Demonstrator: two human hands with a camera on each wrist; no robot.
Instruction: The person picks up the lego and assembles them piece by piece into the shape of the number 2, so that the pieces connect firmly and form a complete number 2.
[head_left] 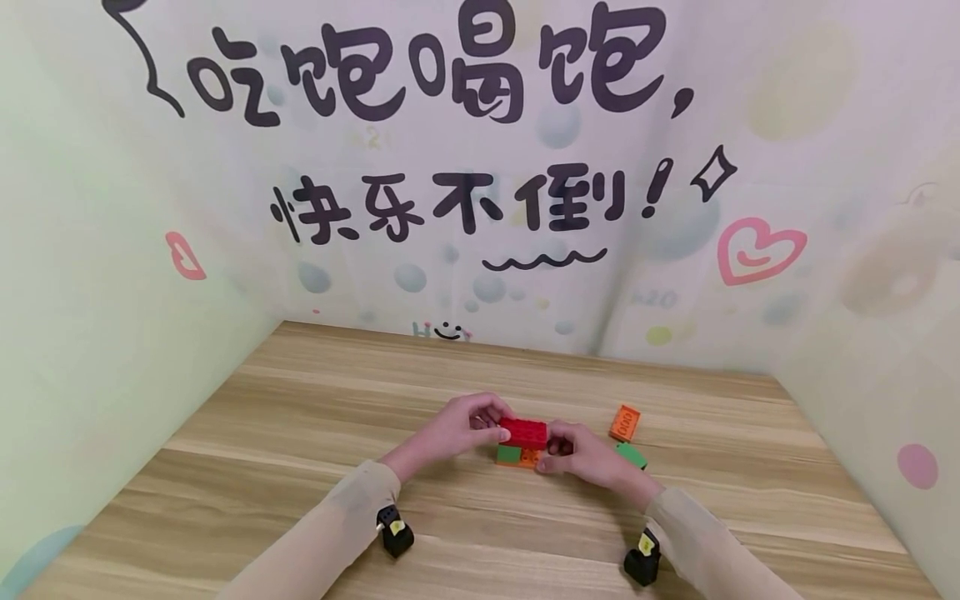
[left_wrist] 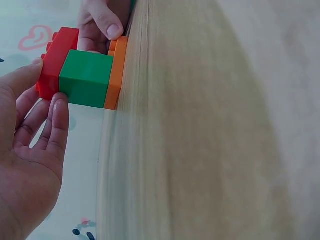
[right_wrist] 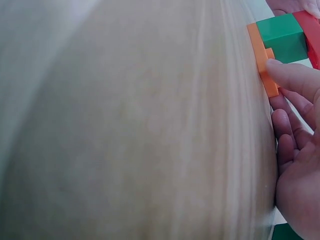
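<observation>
A red toy building brick [head_left: 527,434] lies across the top of a green brick [left_wrist: 86,77], with no visible gap in the left wrist view. Under the green brick is a flat orange brick [right_wrist: 258,52] resting on the table, some of its studs exposed. My left hand [head_left: 459,427] pinches the red brick by its left end between thumb and fingers. At the right end of the orange brick, my right hand [head_left: 587,455] holds it with the thumb on the near side and fingers behind. The red brick overhangs the orange studs on the right.
Another orange brick [head_left: 625,423] lies on the wooden table [head_left: 337,383] beyond my right hand. Close to that hand is a second green brick [head_left: 632,455], partly hidden by it in the head view. A printed cloth wall [head_left: 450,275] rises behind the table.
</observation>
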